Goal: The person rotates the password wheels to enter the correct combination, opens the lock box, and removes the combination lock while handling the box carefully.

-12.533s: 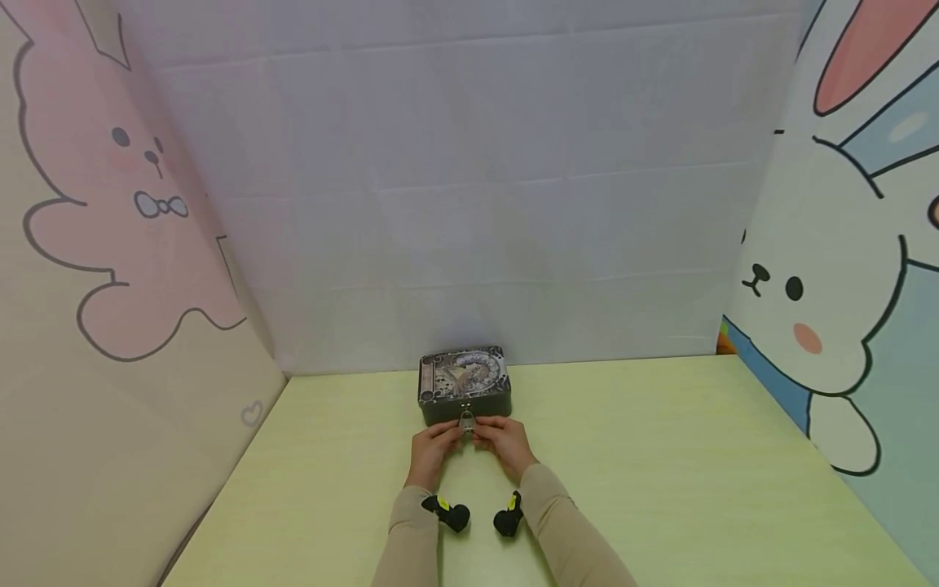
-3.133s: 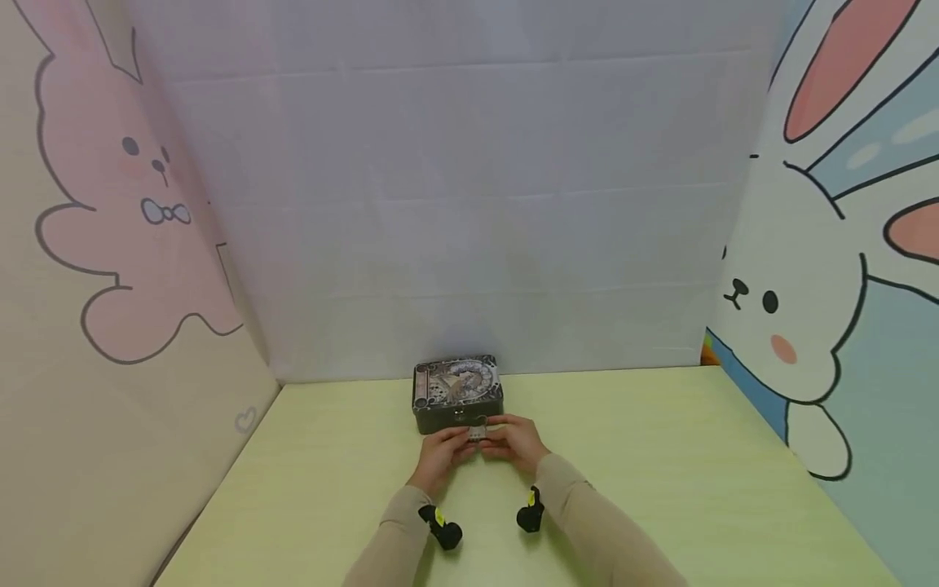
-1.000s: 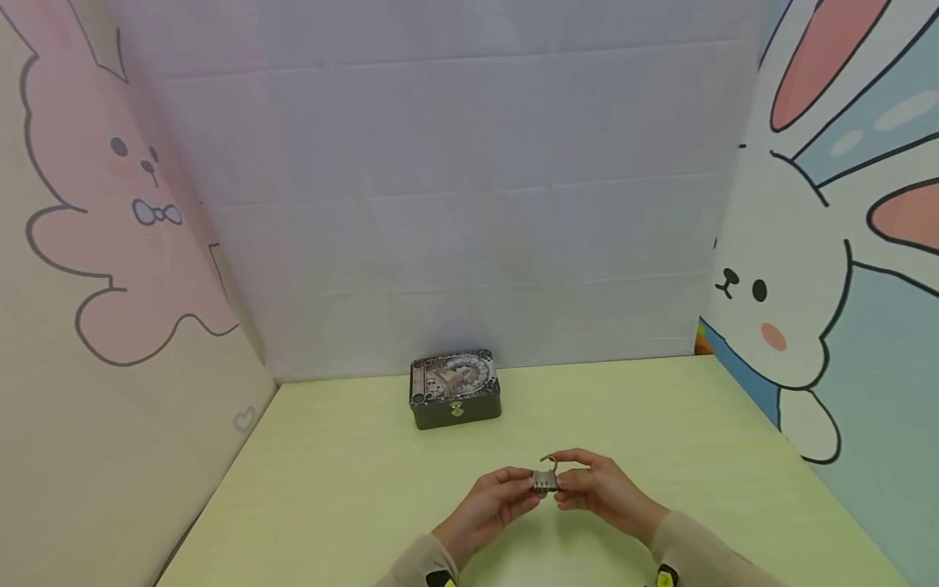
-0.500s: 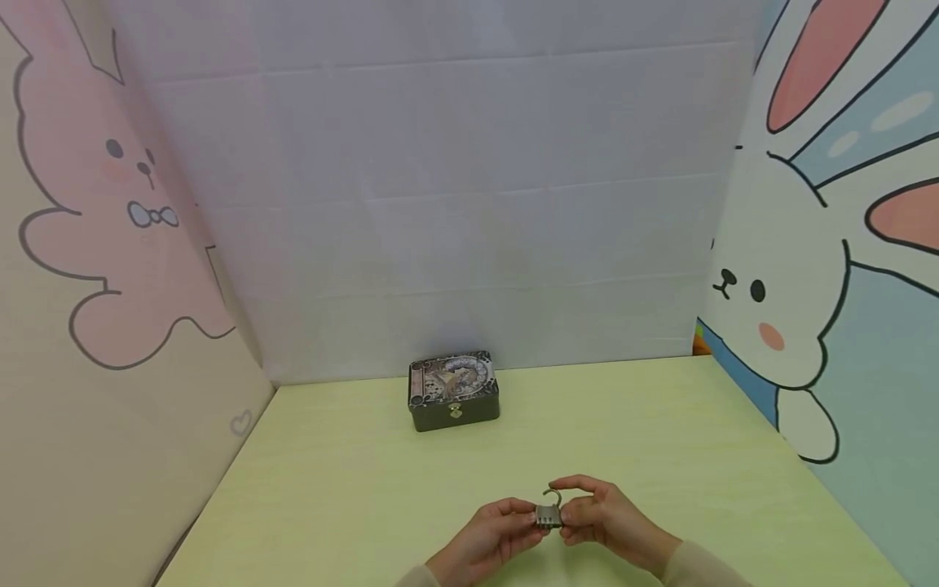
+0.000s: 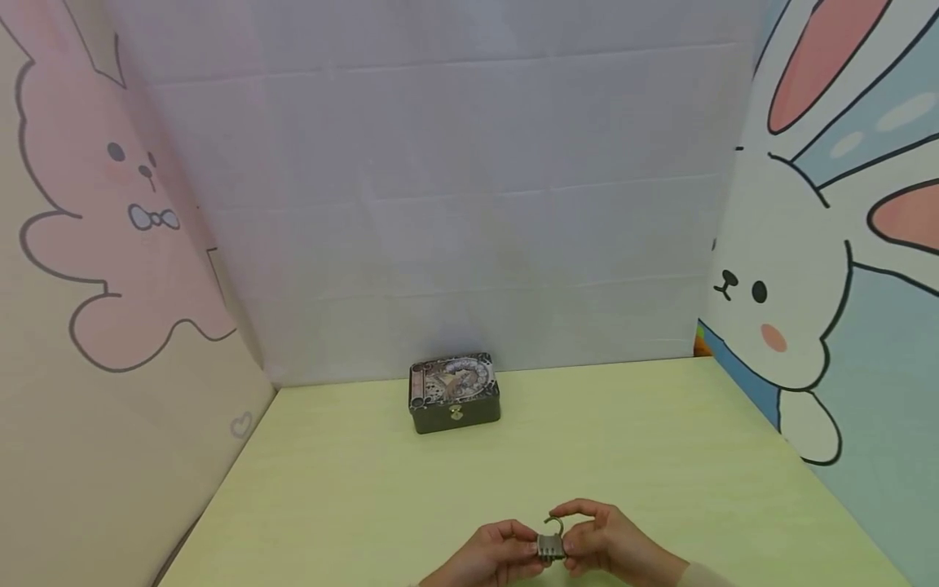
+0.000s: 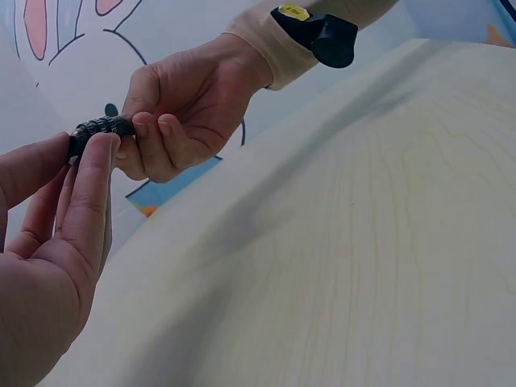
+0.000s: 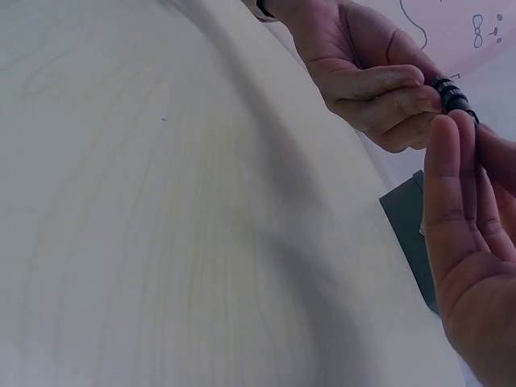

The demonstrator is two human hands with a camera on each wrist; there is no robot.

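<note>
A small metal combination padlock (image 5: pixel 551 547) is held above the near part of the table, its curved shackle (image 5: pixel 561 524) raised and swung free at one end. My left hand (image 5: pixel 493 556) pinches the lock body from the left between thumb and fingers. From the other side my right hand (image 5: pixel 614 542) grips it, with the index finger up against the shackle. Both wrist views show the ridged number dials (image 6: pixel 101 127) between the two hands' fingertips. Farther back stands a dark tin box (image 5: pixel 455 393) with a printed lid, closed, with a brass clasp (image 5: pixel 456 412) on its front.
The pale wood-grain table (image 5: pixel 352 481) spreads around the hands. A white cloth backdrop (image 5: pixel 469 204) rises behind the box, close to it. Side panels with cartoon rabbits (image 5: pixel 785 326) flank the table left and right.
Earlier the padlock hung at the box's clasp; it is now off it, with its shackle open. Both hands have carried it toward me and to the right, and lately lower still.
</note>
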